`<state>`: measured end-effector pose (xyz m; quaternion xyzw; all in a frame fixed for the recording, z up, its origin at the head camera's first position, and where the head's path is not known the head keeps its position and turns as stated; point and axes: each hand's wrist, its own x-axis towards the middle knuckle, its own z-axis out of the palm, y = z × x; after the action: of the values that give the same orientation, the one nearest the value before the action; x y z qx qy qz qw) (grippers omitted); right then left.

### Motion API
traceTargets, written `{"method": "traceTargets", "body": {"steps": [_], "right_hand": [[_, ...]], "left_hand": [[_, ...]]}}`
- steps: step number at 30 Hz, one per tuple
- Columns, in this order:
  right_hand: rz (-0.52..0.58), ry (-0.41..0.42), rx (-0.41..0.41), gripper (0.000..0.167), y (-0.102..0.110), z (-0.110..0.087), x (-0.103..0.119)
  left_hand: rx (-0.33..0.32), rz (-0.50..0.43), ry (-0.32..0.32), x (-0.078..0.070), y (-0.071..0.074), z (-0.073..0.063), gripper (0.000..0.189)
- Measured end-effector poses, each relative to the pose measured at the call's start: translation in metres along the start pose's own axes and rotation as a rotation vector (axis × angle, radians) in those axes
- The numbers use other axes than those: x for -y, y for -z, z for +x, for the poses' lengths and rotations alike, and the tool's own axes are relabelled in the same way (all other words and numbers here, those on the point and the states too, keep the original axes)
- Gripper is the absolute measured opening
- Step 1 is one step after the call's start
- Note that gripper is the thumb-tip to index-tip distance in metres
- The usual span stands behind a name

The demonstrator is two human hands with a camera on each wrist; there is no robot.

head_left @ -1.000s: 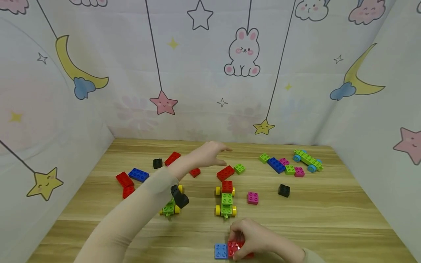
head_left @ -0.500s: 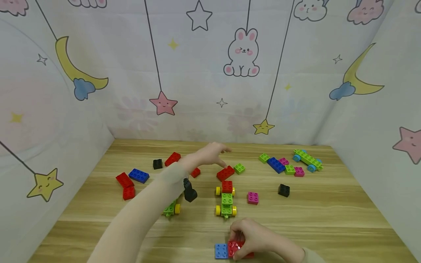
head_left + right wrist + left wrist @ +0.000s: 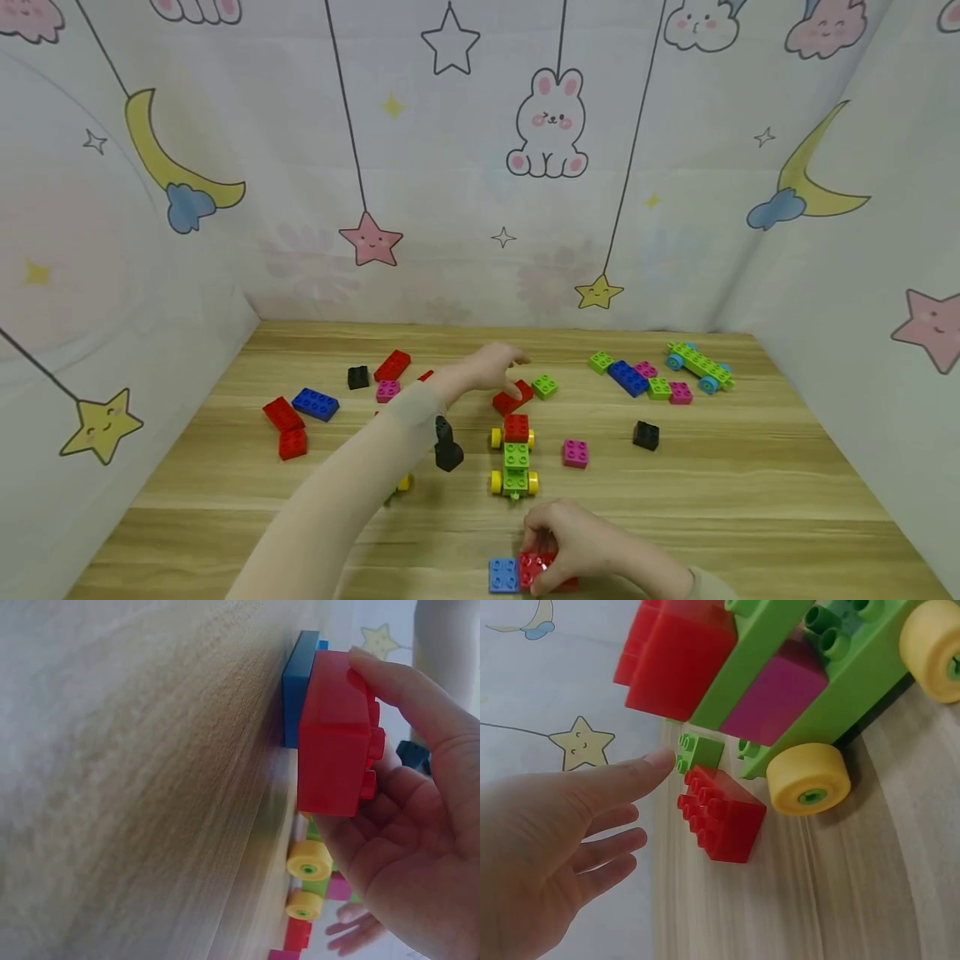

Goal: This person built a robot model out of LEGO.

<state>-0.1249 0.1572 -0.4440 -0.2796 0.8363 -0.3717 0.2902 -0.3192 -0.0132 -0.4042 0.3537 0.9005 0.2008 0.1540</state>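
My right hand (image 3: 573,537) pinches a red building brick (image 3: 334,735) between thumb and fingers. The brick sits partly on a blue brick (image 3: 503,575) near the table's front. My left hand (image 3: 486,367) reaches over the table's far part, fingers loosely extended and holding nothing. Its thumb is close to a red brick (image 3: 510,402), which has a small green brick (image 3: 544,387) beside it. In the left wrist view the red brick (image 3: 724,817) lies apart from the fingers. A green toy car (image 3: 516,457) with yellow wheels and a red brick on top stands between the hands.
My left forearm partly hides a second yellow-wheeled car (image 3: 403,483). Red, blue, black and pink bricks, including a long blue brick (image 3: 315,404), lie at left. At right are a pink brick (image 3: 575,453), a black brick (image 3: 646,435) and a green blue-wheeled base (image 3: 701,367).
My left hand has come down slightly toward the red brick, and its forearm has shifted right. The right hand keeps its hold on the red brick in the same place.
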Motion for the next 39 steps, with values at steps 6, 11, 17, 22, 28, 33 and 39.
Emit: {"method": "traceTargets", "body": {"steps": [6,11,17,22,28,33,39], "right_hand": [[0.007,0.000,0.000,0.022,0.000,0.000,0.000],[0.007,0.016,-0.005,0.023,0.000,0.000,-0.001],[0.002,0.008,-0.005,0.023,0.001,0.001,-0.001],[0.003,0.010,-0.003,0.023,0.001,0.001,-0.001],[0.010,-0.004,0.004,0.022,0.001,0.001,0.000],[0.012,-0.009,0.007,0.022,0.001,0.001,0.000],[0.017,-0.010,0.007,0.023,0.001,0.001,0.000]], "left_hand": [[0.016,-0.019,0.040,0.004,-0.006,0.001,0.063],[0.028,-0.008,0.055,0.007,-0.011,0.000,0.061],[0.012,-0.010,0.063,0.008,-0.017,0.000,0.056],[0.011,0.000,0.071,0.010,-0.022,0.003,0.054],[0.005,0.021,0.070,0.012,-0.026,0.006,0.051],[0.005,0.015,0.078,0.012,-0.026,0.007,0.051],[0.009,-0.007,0.077,0.011,-0.026,0.007,0.048]]}}
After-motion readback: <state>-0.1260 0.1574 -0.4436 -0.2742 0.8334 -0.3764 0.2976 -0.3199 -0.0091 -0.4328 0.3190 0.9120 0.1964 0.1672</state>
